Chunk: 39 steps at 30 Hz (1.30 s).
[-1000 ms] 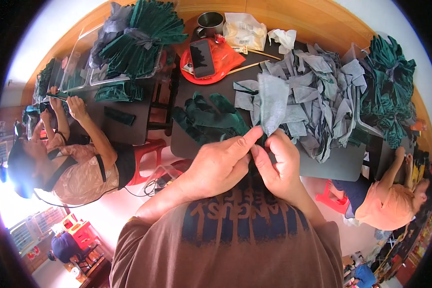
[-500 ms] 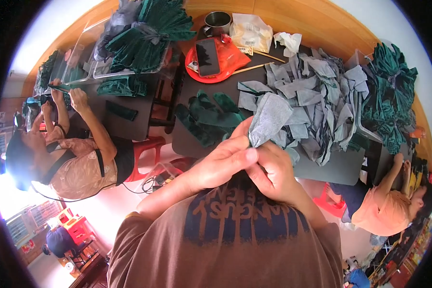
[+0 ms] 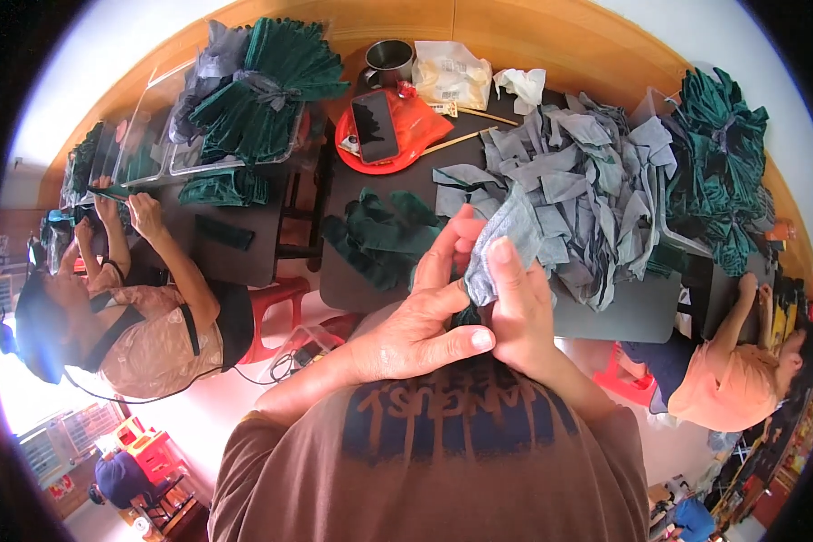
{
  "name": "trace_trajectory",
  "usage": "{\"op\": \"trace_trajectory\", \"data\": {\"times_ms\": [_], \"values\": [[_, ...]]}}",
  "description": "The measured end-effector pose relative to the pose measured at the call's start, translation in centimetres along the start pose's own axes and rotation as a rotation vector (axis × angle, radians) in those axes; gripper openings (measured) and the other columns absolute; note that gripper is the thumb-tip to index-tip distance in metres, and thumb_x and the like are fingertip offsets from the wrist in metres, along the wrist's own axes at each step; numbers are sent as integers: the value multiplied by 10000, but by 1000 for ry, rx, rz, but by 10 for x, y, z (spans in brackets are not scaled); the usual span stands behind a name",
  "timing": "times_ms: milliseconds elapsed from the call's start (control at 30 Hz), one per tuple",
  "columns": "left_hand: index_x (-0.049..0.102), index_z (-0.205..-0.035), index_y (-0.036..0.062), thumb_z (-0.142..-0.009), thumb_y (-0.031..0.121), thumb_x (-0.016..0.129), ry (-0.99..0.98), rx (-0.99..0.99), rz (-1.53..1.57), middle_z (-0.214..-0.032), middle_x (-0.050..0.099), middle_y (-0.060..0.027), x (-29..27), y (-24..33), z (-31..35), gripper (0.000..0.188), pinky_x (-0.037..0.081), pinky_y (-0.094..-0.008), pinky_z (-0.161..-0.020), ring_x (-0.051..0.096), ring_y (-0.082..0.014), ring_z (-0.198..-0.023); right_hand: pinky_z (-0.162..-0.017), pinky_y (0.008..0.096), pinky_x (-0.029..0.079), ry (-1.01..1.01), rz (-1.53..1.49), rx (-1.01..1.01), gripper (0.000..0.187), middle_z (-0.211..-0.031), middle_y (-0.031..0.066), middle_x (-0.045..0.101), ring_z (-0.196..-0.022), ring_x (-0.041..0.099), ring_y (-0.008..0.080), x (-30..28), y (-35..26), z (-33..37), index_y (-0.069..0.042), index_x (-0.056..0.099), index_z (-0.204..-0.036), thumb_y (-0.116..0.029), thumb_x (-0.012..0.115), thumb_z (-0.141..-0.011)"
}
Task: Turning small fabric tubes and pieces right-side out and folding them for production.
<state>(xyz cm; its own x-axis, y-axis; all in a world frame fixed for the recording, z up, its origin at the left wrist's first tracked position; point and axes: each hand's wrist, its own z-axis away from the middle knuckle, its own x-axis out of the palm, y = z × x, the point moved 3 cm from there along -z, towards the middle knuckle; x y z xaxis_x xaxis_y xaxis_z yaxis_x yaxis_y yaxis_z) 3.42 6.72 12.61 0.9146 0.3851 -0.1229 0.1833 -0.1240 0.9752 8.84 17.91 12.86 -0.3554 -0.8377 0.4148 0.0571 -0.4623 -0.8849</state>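
Above my lap, both hands are on a small grey cloth piece point(image 3: 506, 244), narrow at the bottom and wider at its top. A bit of dark green velvet shows below it, between my palms. My right hand point(image 3: 526, 316) pinches the cloth, its thumb lying along the front. My left hand point(image 3: 415, 330) grips the cloth's lower left side with its fingers, the thumb sticking out toward the right. Behind my hands lies a heap of grey cloth pieces point(image 3: 578, 181) with green edges. Several green velvet pieces point(image 3: 379, 226) lie to its left.
A red plate point(image 3: 361, 159) with a phone point(image 3: 375, 126) on it, a metal mug point(image 3: 389, 61) and a tissue pack point(image 3: 452, 74) stand at the back. Clear bins hold bundled green velvet point(image 3: 271, 86) at left and more velvet point(image 3: 721, 135) at right. Co-workers sit on both sides.
My right thumb has moved up onto the front of the grey cloth. My left fingers have spread and lifted along its left side. The cloth now stands narrower and more upright.
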Motion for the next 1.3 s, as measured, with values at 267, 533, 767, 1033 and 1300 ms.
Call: {"op": "trace_trajectory", "data": {"times_ms": [267, 533, 767, 1033, 1300], "values": [[535, -1175, 16, -916, 337, 485, 300, 17, 92, -1393, 247, -186, -3, -4, 0, 416, 121, -449, -1074, 75, -334, -1358, -930, 270, 356, -200, -52, -20, 373, -1121, 44, 529, -1043, 478, 112, 11, 19, 0, 21, 499, -1170, -282, 457, -957], [632, -1030, 36, -944, 302, 423, 395, -51, 307, -1451, 223, -163, -14, -20, 4, 349, 146, -409, -1073, 176, -269, -1350, -942, 274, 349, -201, -197, 4, 441, -1152, 43, 530, -1052, 490, 110, -3, 11, 0, -14, 410, -1275, -226, 533, -908], [651, -985, 40, -936, 291, 465, 286, -71, 338, -1436, 261, -150, -8, -15, -4, 316, 103, -409, -1085, 137, -261, -1360, -952, 276, 334, -184, -128, -11, 441, -1170, 48, 494, -1068, 463, 113, -6, 20, -5, -10, 403, -1285, -295, 456, -952], [600, -1103, 22, -895, 212, 536, 277, -228, 542, -1415, 289, -61, -6, -17, -4, 289, 185, -378, -1072, 221, -215, -1321, -960, 275, 322, -238, 3, 66, 391, -1178, 41, 473, -1087, 437, 117, -9, 33, -1, 4, 427, -1248, -246, 469, -950], [639, -989, 3, -764, 113, 634, 262, -418, 924, -1452, 227, -68, -9, -12, 1, 251, 277, -320, -1021, 291, -147, -1285, -947, 299, 370, -369, -448, 145, 405, -1146, 87, 538, -1053, 525, 181, -18, 22, -3, -1, 463, -1217, 18, 478, -812]]}}
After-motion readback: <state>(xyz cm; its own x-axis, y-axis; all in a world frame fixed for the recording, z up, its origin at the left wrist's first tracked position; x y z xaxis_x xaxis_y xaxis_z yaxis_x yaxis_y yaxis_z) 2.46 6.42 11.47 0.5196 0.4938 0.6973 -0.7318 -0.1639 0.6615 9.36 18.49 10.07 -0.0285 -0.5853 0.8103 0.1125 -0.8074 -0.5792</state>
